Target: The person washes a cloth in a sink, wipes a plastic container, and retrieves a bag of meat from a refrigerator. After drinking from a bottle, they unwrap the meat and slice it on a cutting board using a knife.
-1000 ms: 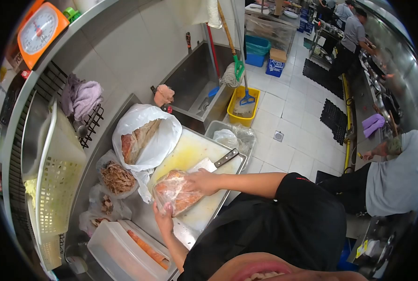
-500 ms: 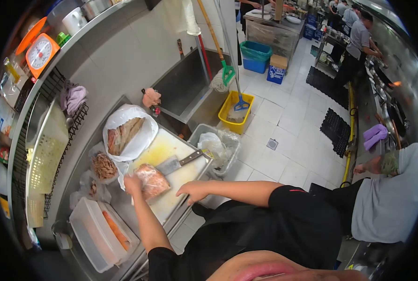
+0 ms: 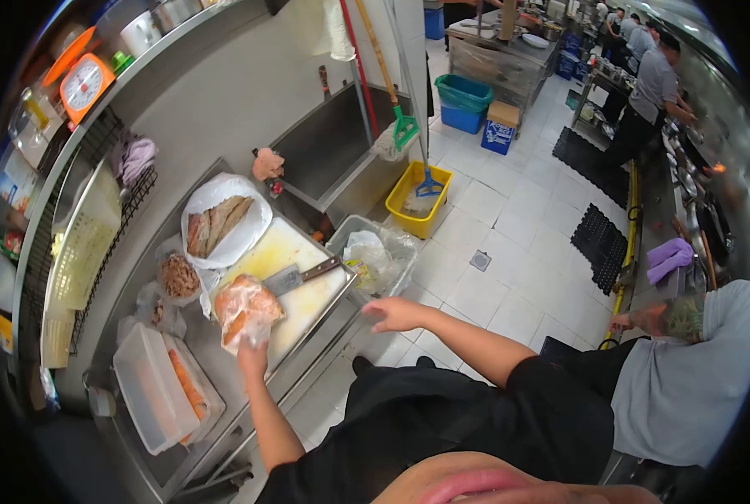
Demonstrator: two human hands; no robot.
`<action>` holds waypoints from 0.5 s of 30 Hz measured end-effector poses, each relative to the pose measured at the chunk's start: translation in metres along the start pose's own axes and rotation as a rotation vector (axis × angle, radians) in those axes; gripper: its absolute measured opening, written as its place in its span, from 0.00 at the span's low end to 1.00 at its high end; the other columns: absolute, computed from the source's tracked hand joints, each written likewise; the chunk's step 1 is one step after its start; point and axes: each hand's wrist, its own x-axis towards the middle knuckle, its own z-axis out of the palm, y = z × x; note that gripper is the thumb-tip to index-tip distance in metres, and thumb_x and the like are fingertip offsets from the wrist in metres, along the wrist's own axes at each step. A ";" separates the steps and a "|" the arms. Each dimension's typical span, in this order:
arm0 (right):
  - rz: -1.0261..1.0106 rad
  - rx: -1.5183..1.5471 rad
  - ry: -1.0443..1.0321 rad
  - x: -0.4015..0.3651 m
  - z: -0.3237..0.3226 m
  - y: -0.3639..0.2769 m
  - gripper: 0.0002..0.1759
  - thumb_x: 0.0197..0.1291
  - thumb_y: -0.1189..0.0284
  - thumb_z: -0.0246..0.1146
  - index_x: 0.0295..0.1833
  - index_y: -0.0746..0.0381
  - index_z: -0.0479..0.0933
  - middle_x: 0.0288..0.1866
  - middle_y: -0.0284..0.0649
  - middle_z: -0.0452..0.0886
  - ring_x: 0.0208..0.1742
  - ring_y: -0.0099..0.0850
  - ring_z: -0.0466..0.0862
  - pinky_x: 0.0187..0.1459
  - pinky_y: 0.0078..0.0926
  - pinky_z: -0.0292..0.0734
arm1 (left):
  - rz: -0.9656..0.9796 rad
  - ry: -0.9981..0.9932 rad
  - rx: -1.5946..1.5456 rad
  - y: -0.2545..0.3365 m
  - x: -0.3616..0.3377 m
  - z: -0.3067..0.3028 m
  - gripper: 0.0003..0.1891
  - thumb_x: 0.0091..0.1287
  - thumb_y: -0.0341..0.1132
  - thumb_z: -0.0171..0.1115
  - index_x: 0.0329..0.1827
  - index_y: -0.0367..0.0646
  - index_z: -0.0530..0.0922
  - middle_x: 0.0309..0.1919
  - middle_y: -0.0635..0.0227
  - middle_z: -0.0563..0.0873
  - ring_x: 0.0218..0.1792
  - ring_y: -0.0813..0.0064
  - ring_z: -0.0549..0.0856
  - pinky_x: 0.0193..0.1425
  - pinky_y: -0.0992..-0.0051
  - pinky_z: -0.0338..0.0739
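The white cutting board (image 3: 314, 301) lies on the metal counter (image 3: 177, 317). At its left side is the plastic-wrapped meat (image 3: 244, 307) — its near end grasped by the left hand (image 3: 253, 358). The cleaver (image 3: 297, 275) lies just beyond the meat; the right hand (image 3: 397, 314) hangs well apart — empty, fingers loosely extended.

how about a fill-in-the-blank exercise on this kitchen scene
The bagged meat is held by the person's ____ hand.
The other hand is holding ____.
The knife lies on the cutting board, its blade nearer the bagged meat than its ____.
The bucket below the mops on the floor is ____ in colour.

Missing words: left; nothing; handle; yellow
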 end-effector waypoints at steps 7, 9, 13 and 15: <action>-0.269 -0.230 -0.160 0.065 0.069 -0.073 0.48 0.48 0.69 0.74 0.76 0.55 0.59 0.72 0.51 0.66 0.69 0.48 0.71 0.66 0.39 0.70 | 0.103 -0.301 0.176 0.006 -0.029 -0.014 0.12 0.61 0.41 0.65 0.40 0.41 0.85 0.40 0.48 0.86 0.44 0.48 0.84 0.50 0.55 0.77; -0.304 -0.276 -0.185 0.088 0.086 -0.097 0.53 0.45 0.72 0.74 0.78 0.53 0.55 0.79 0.50 0.54 0.74 0.49 0.65 0.68 0.37 0.67 | 0.202 -0.302 0.230 0.009 -0.037 -0.018 0.10 0.60 0.39 0.65 0.38 0.42 0.85 0.37 0.50 0.85 0.42 0.48 0.84 0.47 0.54 0.76; -0.483 -0.744 -0.173 0.145 0.127 -0.132 0.52 0.43 0.76 0.69 0.78 0.50 0.57 0.82 0.48 0.46 0.75 0.50 0.62 0.73 0.51 0.56 | 0.324 -0.341 0.165 0.014 -0.036 -0.033 0.09 0.57 0.35 0.68 0.37 0.41 0.85 0.34 0.52 0.84 0.39 0.49 0.83 0.45 0.55 0.76; -0.519 -0.682 -0.110 0.165 0.151 -0.130 0.42 0.44 0.75 0.67 0.71 0.51 0.69 0.78 0.48 0.57 0.75 0.51 0.62 0.72 0.58 0.53 | 0.309 -0.352 0.089 0.012 -0.034 -0.050 0.09 0.56 0.34 0.69 0.37 0.41 0.84 0.34 0.53 0.84 0.39 0.49 0.82 0.45 0.56 0.76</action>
